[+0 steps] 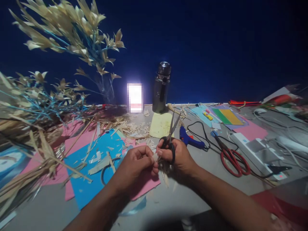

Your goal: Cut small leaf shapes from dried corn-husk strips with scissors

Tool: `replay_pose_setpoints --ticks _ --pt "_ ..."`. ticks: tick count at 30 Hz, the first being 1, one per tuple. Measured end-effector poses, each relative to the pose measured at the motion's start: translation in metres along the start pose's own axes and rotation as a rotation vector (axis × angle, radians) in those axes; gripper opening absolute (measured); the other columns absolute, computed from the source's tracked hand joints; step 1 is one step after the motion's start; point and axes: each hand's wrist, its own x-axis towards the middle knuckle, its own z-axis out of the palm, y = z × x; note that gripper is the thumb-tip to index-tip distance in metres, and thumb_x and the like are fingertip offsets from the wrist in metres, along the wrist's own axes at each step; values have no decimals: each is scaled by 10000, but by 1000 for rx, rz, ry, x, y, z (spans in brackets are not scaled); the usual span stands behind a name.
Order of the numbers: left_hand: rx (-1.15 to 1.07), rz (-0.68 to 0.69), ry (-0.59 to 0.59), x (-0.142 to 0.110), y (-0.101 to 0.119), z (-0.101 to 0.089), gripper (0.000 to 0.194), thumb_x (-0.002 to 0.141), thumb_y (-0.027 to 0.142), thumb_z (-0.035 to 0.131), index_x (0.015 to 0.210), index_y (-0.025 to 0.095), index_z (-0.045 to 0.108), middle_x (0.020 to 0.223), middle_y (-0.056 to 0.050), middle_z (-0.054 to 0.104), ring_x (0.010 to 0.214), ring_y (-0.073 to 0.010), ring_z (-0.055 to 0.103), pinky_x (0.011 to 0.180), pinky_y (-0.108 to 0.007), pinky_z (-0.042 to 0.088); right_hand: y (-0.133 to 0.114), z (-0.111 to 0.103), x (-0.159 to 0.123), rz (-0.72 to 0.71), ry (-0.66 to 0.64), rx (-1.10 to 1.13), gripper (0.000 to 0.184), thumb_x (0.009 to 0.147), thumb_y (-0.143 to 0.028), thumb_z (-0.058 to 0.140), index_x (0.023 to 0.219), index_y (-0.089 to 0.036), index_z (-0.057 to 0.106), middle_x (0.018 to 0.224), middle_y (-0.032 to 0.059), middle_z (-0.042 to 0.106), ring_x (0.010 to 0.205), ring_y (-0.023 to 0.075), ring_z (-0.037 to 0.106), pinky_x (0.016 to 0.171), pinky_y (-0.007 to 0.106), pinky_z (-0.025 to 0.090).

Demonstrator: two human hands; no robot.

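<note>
Between the fingertips of both hands is a small pale piece of dried husk (155, 157), partly covered by the fingers. My left hand (138, 162) pinches it from the left. My right hand (179, 157) carries black-handled scissors (171, 131) in its fingers, blades pointing up and away, while its thumb and fingertip meet the pale piece too. Thin dry strips (165, 179) hang or lie just below the hands; which, I cannot tell. A yellow sheet (160, 125) and a blue glue gun (189, 139) lie just beyond the right hand.
Red-handled scissors (234, 162) and a white power strip (258, 154) with cords lie right. A dark flask (160, 88) stands at the back beside a bright blurred rectangle (135, 98). Left are blue paper (96, 170), scraps and dried-leaf branches (91, 41) with blue stems.
</note>
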Motion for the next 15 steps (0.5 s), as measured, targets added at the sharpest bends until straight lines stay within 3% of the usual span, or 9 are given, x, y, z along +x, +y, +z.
replay_pose_setpoints --ticks 5,11,15 --pt "-3 -26 5 1 -1 2 119 737 159 702 672 173 603 623 -47 658 540 -181 599 595 -360 512 -1 1 0 -5 43 -48 378 675 -322 863 896 -169 598 644 -37 607 488 121 583 500 244 467" --pt "-8 -2 55 1 7 4 114 736 155 683 648 168 611 614 -53 662 575 -190 616 638 -360 516 -8 1 4 -93 169 -120 348 612 -333 859 810 -155 635 618 -46 557 514 85 455 477 214 365" --pt "-34 -6 60 1 11 1 99 720 148 683 641 165 626 618 -50 665 584 -190 608 624 -354 516 -13 -3 6 -69 90 -134 344 673 -391 824 830 -143 645 668 -4 624 535 95 467 481 215 347"
